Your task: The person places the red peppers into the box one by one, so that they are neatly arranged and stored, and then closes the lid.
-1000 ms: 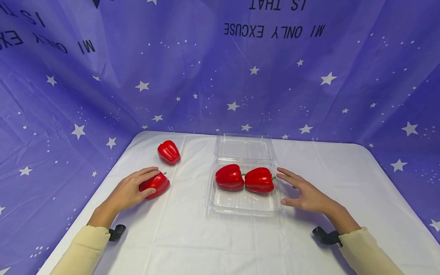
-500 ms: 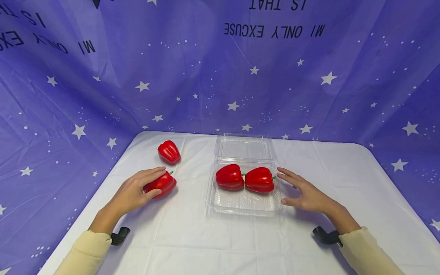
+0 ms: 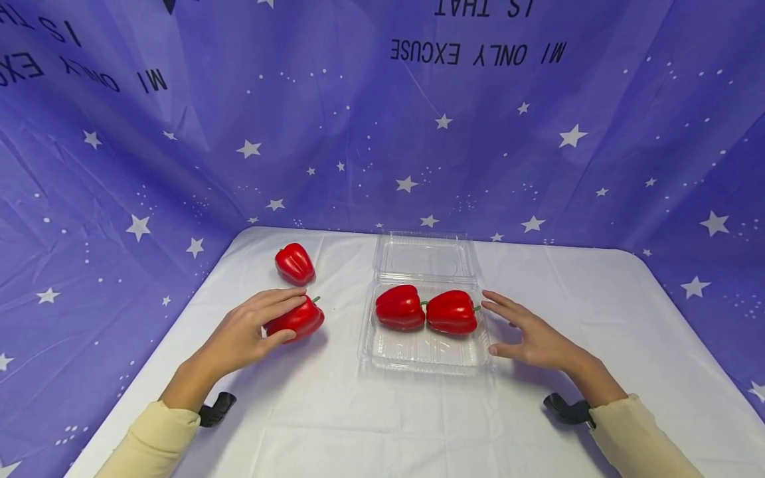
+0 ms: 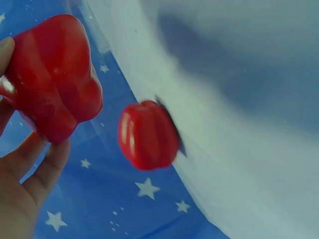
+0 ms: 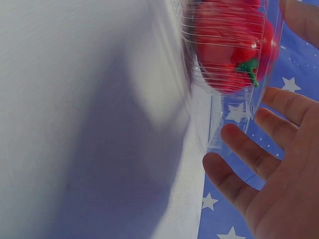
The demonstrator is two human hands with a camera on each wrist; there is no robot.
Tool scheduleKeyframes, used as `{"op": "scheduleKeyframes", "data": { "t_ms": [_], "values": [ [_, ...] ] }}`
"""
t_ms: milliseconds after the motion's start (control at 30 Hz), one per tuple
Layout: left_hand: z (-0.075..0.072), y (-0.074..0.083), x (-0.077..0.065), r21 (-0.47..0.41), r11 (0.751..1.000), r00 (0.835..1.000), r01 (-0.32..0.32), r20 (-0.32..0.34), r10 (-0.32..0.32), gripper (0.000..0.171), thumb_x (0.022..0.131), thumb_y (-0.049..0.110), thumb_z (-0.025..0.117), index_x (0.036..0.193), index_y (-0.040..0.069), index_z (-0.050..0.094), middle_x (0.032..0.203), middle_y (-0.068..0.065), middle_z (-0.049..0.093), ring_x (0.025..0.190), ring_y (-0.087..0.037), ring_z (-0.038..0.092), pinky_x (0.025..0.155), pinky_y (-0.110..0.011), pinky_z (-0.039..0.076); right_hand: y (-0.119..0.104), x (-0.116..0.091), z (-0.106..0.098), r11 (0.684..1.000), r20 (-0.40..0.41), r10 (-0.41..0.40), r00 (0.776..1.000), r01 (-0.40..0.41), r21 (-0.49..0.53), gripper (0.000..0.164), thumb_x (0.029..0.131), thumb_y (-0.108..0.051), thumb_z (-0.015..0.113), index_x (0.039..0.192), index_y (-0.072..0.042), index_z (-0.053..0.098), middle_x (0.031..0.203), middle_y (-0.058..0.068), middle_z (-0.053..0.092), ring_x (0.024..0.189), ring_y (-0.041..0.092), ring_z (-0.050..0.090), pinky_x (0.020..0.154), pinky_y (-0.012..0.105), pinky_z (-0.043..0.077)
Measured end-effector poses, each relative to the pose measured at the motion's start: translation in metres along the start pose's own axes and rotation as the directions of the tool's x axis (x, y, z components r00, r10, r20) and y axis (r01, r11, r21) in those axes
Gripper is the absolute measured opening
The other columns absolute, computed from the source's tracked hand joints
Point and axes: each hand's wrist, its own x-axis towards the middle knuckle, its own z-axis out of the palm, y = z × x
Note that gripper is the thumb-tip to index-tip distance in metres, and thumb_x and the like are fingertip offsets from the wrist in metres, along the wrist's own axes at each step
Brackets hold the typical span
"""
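My left hand grips a red bell pepper with a green stem, thumb on the near side and fingers over the far side. In the left wrist view this bell pepper fills the upper left, fingers around it. Two more red bell peppers lie side by side in an open clear plastic clamshell box: a left pepper and a right pepper. Beside the box's right wall, my right hand has its fingers spread and holds nothing. Whether its fingertips touch the wall I cannot tell.
Another red bell pepper lies on the white tablecloth at the back left, behind my left hand. The box's lid lies folded back toward the purple star-patterned curtain behind the table.
My left hand has moved right with the bell pepper, toward the box. The right hand, the box and the other peppers have stayed in place.
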Motion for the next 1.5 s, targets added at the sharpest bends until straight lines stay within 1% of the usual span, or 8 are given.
{"op": "scheduleKeyframes", "data": {
  "t_ms": [67,500,667,800,933,1000,1233,1500],
  "values": [
    [0.000,0.006,0.003,-0.021,1.000,1.000,-0.021,0.005,0.021,0.066,0.068,0.013,0.089,0.130,0.017,0.067,0.135,0.000,0.066,0.122,-0.022,0.061,0.110,-0.005,0.032,0.000,0.000,0.000,1.000,0.001,0.002,1.000,-0.002,0.001,0.079,0.083,-0.031,0.078,0.149,-0.005,0.043,0.160,0.016,0.034,0.144,0.048,0.032,0.106,0.074,0.034],
    [-0.006,0.038,0.023,-0.108,0.986,0.992,-0.124,0.013,0.126,0.061,0.073,0.019,0.086,0.131,0.015,0.066,0.136,0.001,0.064,0.127,-0.022,0.059,0.117,-0.008,0.026,0.001,0.000,-0.001,1.000,0.006,0.009,1.000,-0.009,-0.013,0.079,0.083,-0.033,0.079,0.149,-0.006,0.043,0.160,0.016,0.033,0.144,0.048,0.032,0.107,0.074,0.033],
    [-0.007,0.051,0.030,-0.117,0.974,0.981,-0.194,-0.014,0.194,0.061,0.074,0.019,0.085,0.132,0.014,0.065,0.136,-0.001,0.064,0.125,-0.022,0.060,0.117,-0.015,0.033,0.001,-0.001,0.000,1.000,0.002,0.002,1.000,-0.002,-0.004,0.079,0.083,-0.033,0.079,0.148,-0.006,0.044,0.160,0.015,0.034,0.144,0.048,0.032,0.106,0.075,0.033],
    [-0.004,0.056,0.037,-0.124,0.965,0.973,-0.231,-0.025,0.230,0.059,0.075,0.018,0.084,0.131,0.013,0.066,0.135,-0.002,0.065,0.123,-0.022,0.062,0.112,-0.024,0.044,0.002,-0.001,0.000,1.000,0.002,-0.001,1.000,0.001,0.000,0.079,0.083,-0.033,0.078,0.148,-0.006,0.044,0.160,0.016,0.034,0.144,0.048,0.032,0.107,0.075,0.033],
    [0.001,0.061,0.046,-0.127,0.964,0.971,-0.235,0.019,0.239,0.058,0.078,0.021,0.082,0.133,0.014,0.065,0.138,-0.001,0.063,0.125,-0.021,0.061,0.104,-0.041,0.052,0.002,0.000,0.000,1.000,0.010,0.004,1.000,-0.004,-0.003,0.080,0.083,-0.034,0.078,0.149,-0.006,0.043,0.160,0.016,0.033,0.144,0.048,0.032,0.107,0.075,0.033],
    [0.004,0.064,0.052,-0.137,0.964,0.970,-0.229,0.052,0.238,0.057,0.080,0.023,0.081,0.134,0.014,0.064,0.139,0.000,0.062,0.127,-0.021,0.060,0.102,-0.045,0.053,0.001,0.000,-0.001,1.000,0.013,0.011,1.000,-0.011,-0.004,0.080,0.083,-0.034,0.078,0.149,-0.006,0.043,0.161,0.015,0.033,0.145,0.047,0.031,0.107,0.075,0.032],
    [0.017,0.073,0.071,-0.181,0.956,0.957,-0.232,0.130,0.258,0.055,0.081,0.025,0.081,0.133,0.015,0.065,0.140,0.002,0.061,0.129,-0.020,0.058,0.101,-0.039,0.055,-0.001,0.002,-0.003,1.000,0.023,0.022,0.999,-0.022,-0.013,0.080,0.082,-0.035,0.078,0.149,-0.007,0.043,0.161,0.014,0.033,0.145,0.047,0.031,0.107,0.075,0.031],
    [0.034,0.084,0.078,-0.177,0.952,0.945,-0.250,0.168,0.280,0.053,0.082,0.025,0.081,0.132,0.016,0.065,0.141,0.005,0.061,0.129,-0.017,0.058,0.102,-0.035,0.055,0.001,0.002,0.000,1.000,0.015,0.023,1.000,-0.022,-0.007,0.080,0.082,-0.034,0.078,0.149,-0.007,0.043,0.161,0.014,0.033,0.145,0.047,0.031,0.108,0.075,0.031]
  ]
}}
